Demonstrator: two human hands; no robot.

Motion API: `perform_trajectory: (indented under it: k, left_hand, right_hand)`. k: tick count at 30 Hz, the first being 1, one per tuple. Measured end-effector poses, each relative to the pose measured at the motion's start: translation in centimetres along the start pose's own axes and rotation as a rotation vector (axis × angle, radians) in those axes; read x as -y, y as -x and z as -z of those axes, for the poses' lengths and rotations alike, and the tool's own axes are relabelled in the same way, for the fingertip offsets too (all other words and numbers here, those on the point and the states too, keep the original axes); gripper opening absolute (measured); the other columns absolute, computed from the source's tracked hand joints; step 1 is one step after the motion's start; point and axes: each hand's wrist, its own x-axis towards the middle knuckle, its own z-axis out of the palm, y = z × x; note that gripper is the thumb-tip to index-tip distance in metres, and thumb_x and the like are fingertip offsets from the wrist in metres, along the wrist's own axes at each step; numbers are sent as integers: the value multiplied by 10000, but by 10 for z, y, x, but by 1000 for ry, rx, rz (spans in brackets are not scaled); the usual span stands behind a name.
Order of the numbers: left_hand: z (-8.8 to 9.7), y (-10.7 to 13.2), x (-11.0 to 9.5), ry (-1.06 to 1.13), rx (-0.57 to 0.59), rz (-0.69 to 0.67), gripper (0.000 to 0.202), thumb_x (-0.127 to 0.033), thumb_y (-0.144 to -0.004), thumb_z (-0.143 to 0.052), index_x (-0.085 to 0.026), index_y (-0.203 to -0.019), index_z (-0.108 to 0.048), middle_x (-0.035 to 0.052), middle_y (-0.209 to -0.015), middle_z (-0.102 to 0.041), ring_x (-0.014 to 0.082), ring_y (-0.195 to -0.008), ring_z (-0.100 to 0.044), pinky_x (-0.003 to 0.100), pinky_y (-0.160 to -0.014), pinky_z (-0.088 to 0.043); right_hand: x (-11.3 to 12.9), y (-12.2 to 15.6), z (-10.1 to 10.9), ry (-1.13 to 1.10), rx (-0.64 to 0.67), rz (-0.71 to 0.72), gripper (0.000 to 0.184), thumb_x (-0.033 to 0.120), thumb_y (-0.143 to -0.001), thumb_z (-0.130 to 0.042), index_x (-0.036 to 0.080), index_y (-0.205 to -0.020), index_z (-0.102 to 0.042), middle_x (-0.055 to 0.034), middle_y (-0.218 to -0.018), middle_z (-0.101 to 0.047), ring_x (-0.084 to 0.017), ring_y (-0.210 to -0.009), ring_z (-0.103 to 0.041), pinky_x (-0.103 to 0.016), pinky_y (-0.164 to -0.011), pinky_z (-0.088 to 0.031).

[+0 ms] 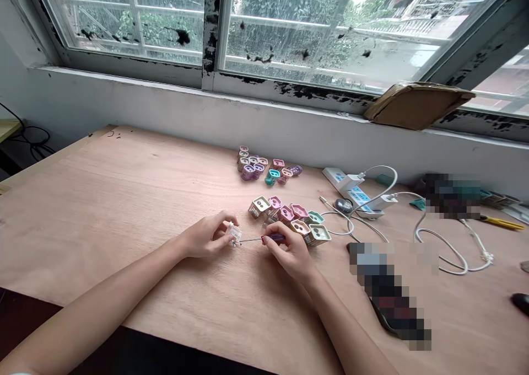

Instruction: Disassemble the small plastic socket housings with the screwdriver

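Note:
My left hand [205, 236] pinches a small whitish piece [235, 232], which looks like the inner part of a pencil sharpener, just above the wooden table. In my right hand [292, 248] is a screwdriver [251, 239] with a dark handle. Its thin shaft points left, and the tip is at the whitish piece; contact is too small to make out. Directly beyond my right hand stand several two-hole pencil sharpeners [286, 214] in pink, cream, orange and green. A second group of sharpeners [253, 168], purple, pink and teal, sits farther back.
A white power strip [363, 201] with plugged-in chargers and looping white cables [438, 259] occupies the right side. A blurred dark object [392, 298] lies near my right forearm. Farther right is a yellow cutter [502, 223]. A cardboard piece [417, 105] rests on the windowsill.

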Motion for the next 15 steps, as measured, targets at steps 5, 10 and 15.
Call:
perform_trajectory:
  k: [5, 10, 15]
  left_hand:
    - [-1, 0, 3, 31, 7, 2, 271, -231, -961, -551, -191, -1224, -500, 49, -923, -682, 138, -729, -665, 245, -655, -515]
    - [-1, 1, 7, 44, 1, 13, 297, -262, -973, -544, -197, -1258, -492, 49, -933, -672, 150, -795, -663, 286, -745, -544]
    - [-1, 1, 9, 44, -37, 23, 314, -305, -964, -575, -193, -1249, -505, 38, -901, -653, 157, -808, -660, 289, -750, -557]
  right_hand:
    - [0, 0, 0, 1, 5, -5, 125, 310, -916, -587, 204, -849, -587, -22, -726, -630, -164, -627, -570, -248, -514, -405]
    - [-1, 0, 0, 5, 3, -4, 125, 309, -918, -579, 208, -845, -579, -21, -727, -629, -173, -637, -581, -259, -540, -422]
    - [-1, 0, -1, -1, 3, -1, 122, 303, -919, -580, 204, -847, -584, -25, -729, -634, -174, -634, -586, -264, -546, -424]
